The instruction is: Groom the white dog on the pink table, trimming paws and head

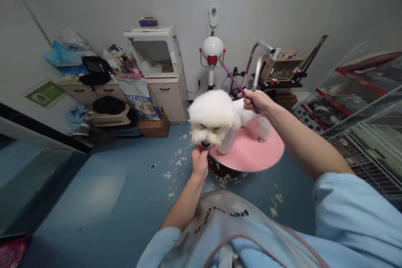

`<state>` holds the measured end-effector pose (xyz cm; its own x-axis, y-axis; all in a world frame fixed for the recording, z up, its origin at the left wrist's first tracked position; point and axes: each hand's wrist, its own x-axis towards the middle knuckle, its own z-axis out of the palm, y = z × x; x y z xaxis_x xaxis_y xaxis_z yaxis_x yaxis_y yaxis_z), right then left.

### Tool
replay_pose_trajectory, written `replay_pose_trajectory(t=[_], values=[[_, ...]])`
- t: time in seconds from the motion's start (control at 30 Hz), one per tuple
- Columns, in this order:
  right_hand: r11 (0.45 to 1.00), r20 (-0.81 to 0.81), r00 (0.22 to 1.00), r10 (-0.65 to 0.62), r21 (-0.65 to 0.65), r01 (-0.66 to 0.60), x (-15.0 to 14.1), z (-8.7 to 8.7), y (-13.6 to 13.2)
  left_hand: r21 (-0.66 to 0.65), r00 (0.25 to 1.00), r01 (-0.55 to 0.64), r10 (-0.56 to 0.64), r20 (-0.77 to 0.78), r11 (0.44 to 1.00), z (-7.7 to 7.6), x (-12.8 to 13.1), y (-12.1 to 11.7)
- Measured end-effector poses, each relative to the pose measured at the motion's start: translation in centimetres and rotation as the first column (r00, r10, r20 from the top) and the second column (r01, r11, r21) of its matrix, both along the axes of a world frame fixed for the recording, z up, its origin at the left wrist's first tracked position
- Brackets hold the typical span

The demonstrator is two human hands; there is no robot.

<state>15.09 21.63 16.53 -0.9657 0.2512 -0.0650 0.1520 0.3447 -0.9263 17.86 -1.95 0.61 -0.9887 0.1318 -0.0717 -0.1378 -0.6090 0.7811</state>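
Observation:
A fluffy white dog stands on a round pink grooming table, its head towards me and slightly left. My left hand is closed at the dog's chin, with the fingertips against the muzzle fur just below the black nose. Above the dog's back, my right hand is closed around the lower end of a long thin purple strip. This strip slants up and left; whether it is a tool or a lead I cannot tell.
White fur clumps lie scattered on the blue floor. Behind the dog stand a white round-headed dryer and a bent metal arm. Cabinets with a glass-fronted box are at left, wire cages at right.

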Motion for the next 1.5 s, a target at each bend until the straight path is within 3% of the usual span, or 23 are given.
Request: replay_pose_trajectory(t=[0.13, 0.23, 0.33, 0.4, 0.47, 0.53, 0.57, 0.63, 0.7, 0.73, 0.8, 0.87, 0.93, 1.03, 1.1, 1.17, 1.3, 1.4, 1.43, 1.5], values=[[0.987, 0.019, 0.999, 0.049, -0.155, -0.046, 0.3, -1.1, 0.7, -0.040, 1.000, -0.004, 0.005, 0.015, 0.999, -0.5, -0.3, 0.3], [0.968, 0.004, 0.999, -0.048, -0.245, 0.048, 0.6, -1.8, 1.3, -0.057, 1.000, -0.008, 0.009, 0.025, 0.998, -0.8, -0.4, 0.6], [0.952, 0.063, 0.997, -0.050, -0.299, 0.067, 1.1, -3.7, 2.0, -0.104, 1.000, -0.015, 0.013, -0.019, 0.994, -0.2, -0.6, 0.9], [0.887, -0.037, 0.989, -0.144, -0.447, 0.112, 1.9, -6.1, 2.4, -0.158, 0.995, -0.028, 0.013, -0.096, 0.987, 0.7, -0.9, 1.1], [0.799, -0.098, 0.935, -0.341, -0.554, 0.234, 3.4, -9.6, 2.3, -0.197, 0.983, -0.041, 0.004, -0.185, 0.980, 1.7, -1.3, 1.2], [0.723, -0.057, 0.845, -0.532, -0.550, 0.418, 5.8, -14.0, 1.5, -0.212, 0.971, -0.045, -0.007, -0.240, 0.976, 2.6, -1.8, 1.4], [0.643, -0.014, 0.745, -0.667, -0.518, 0.565, 7.2, -16.2, 1.0, -0.213, 0.968, -0.046, -0.009, -0.250, 0.976, 2.9, -2.0, 1.4], [0.579, 0.030, 0.670, -0.742, -0.476, 0.662, 10.0, -20.2, -0.1, -0.203, 0.970, -0.053, 0.002, -0.242, 0.978, 3.2, -2.3, 1.5], [0.543, 0.048, 0.623, -0.780, -0.444, 0.713, 11.9, -22.5, -0.7, -0.178, 0.974, -0.064, 0.023, -0.223, 0.982, 3.2, -2.5, 1.6], [0.539, 0.037, 0.610, -0.792, -0.428, 0.726, 12.3, -22.8, -0.9, -0.165, 0.976, -0.070, 0.033, -0.215, 0.984, 3.2, -2.6, 1.6], [0.607, -0.069, 0.632, -0.772, -0.377, 0.700, 11.8, -21.4, -1.2, -0.153, 0.978, -0.079, 0.047, -0.203, 0.985, 3.1, -2.6, 1.8], [0.732, -0.255, 0.688, -0.679, -0.302, 0.611, 9.8, -18.2, -1.8, -0.160, 0.979, -0.083, 0.050, -0.197, 0.984, 3.1, -2.5, 1.9], [0.779, -0.401, 0.669, -0.627, -0.298, 0.551, 7.0, -14.5, -3.0, -0.173, 0.979, -0.080, 0.045, -0.198, 0.982, 3.2, -2.3, 2.0], [0.887, -0.422, 0.789, -0.446, -0.326, 0.327, 3.6, -10.4, -5.8, -0.192, 0.978, -0.081, 0.041, -0.204, 0.978, 3.4, -2.0, 1.9], [0.854, -0.401, 0.797, -0.451, -0.453, 0.256, 2.6, -9.5, -7.4, -0.204, 0.978, -0.085, 0.042, -0.203, 0.975, 3.5, -1.9, 1.7], [0.789, -0.355, 0.773, -0.525, -0.543, 0.286, 2.6, -9.6, -8.2, -0.212, 0.979, -0.086, 0.044, -0.198, 0.973, 3.5, -1.9, 1.5], [0.800, -0.345, 0.842, -0.414, -0.579, 0.156, 3.4, -10.8, -7.4, -0.202, 0.980, -0.087, 0.047, -0.194, 0.976, 3.0, -2.0, 1.0], [0.652, -0.298, 0.777, -0.555, -0.736, 0.183, 3.6, -11.3, -6.2, -0.173, 0.981, -0.082, 0.048, -0.190, 0.982, 2.6, -1.9, 0.6], [0.634, -0.254, 0.784, -0.567, -0.742, 0.219, 3.6, -11.5, -6.0, -0.165, 0.981, -0.076, 0.044, -0.189, 0.983, 2.4, -1.9, 0.6], [0.683, -0.200, 0.858, -0.473, -0.698, 0.214, 3.9, -12.0, -5.6, -0.153, 0.982, -0.059, 0.030, -0.187, 0.986, 2.2, -1.8, 0.4]])
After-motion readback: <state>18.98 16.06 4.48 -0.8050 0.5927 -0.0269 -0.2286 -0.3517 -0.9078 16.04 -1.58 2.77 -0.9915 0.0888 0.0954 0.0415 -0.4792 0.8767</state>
